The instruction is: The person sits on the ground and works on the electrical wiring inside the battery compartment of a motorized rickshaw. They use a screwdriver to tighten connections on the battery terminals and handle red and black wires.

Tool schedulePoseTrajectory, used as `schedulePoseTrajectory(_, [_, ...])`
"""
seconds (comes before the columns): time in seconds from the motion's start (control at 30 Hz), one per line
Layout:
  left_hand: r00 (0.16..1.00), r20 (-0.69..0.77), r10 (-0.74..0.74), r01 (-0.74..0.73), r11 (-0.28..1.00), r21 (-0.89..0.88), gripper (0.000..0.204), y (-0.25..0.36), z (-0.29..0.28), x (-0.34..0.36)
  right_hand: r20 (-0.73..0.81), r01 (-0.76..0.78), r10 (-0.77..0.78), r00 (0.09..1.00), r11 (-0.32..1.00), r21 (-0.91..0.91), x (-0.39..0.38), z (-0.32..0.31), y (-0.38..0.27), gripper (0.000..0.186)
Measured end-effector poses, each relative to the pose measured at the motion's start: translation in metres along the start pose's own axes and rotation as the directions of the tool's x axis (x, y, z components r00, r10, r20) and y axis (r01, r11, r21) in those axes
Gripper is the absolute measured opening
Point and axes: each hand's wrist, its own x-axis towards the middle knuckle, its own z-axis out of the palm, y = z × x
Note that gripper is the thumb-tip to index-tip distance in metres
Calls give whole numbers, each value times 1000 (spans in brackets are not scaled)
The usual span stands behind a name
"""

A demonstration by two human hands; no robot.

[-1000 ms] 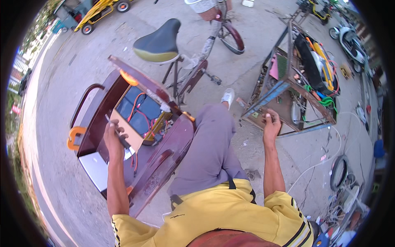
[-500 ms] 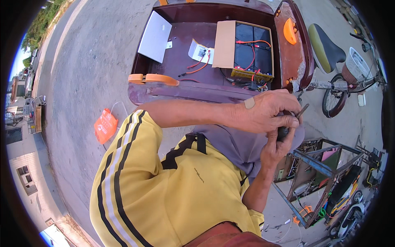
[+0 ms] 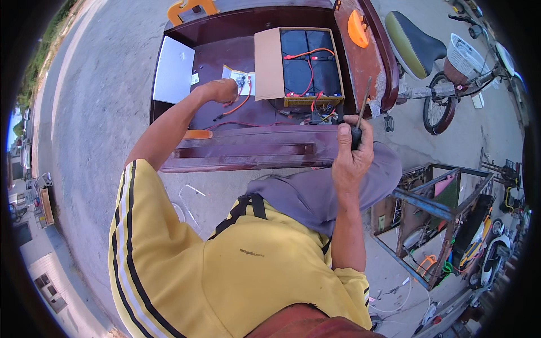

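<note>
My left hand [image 3: 222, 90] reaches into a maroon box-shaped compartment [image 3: 214, 63]. Its fingers are curled together over short red cables [image 3: 238, 107], beside a small white leaflet [image 3: 251, 88]; the fingertips are hidden, so what they grip cannot be made out. Closed around the dark handle of a screwdriver [image 3: 356, 137], my right hand [image 3: 350, 156] is raised by the compartment's near right corner, with the metal shaft pointing up. Black batteries [image 3: 296, 73] joined by red leads sit in an opened carton [image 3: 269, 66] at the compartment's right.
A white flat box [image 3: 173, 72] leans at the compartment's left end. Orange handles [image 3: 357, 29] are fixed on its panels. To the right are a saddle [image 3: 414, 45] and a wheel [image 3: 439, 110]. A rusty metal frame [image 3: 425, 201] stands at the lower right.
My hands, earlier together at the screwdriver, have parted. The left has moved left into the compartment over the cables; the right keeps the screwdriver, now upright. The view has shifted right.
</note>
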Motion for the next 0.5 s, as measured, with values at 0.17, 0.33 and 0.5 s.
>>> schedulePoseTrajectory(0.17, [988,150,-32,48,993,-104,21,-3,3,4,166,322,-311,936,945,-48,11,39,14,23])
schedulePoseTrajectory(0.33, [998,44,50,-39,977,-208,20,-13,8,11,324,299,-278,905,954,-16,12,74,23,20])
schedulePoseTrajectory(0.5, [990,142,-17,46,977,-209,20,-24,17,25,286,162,-142,948,986,-49,11,71,29,19])
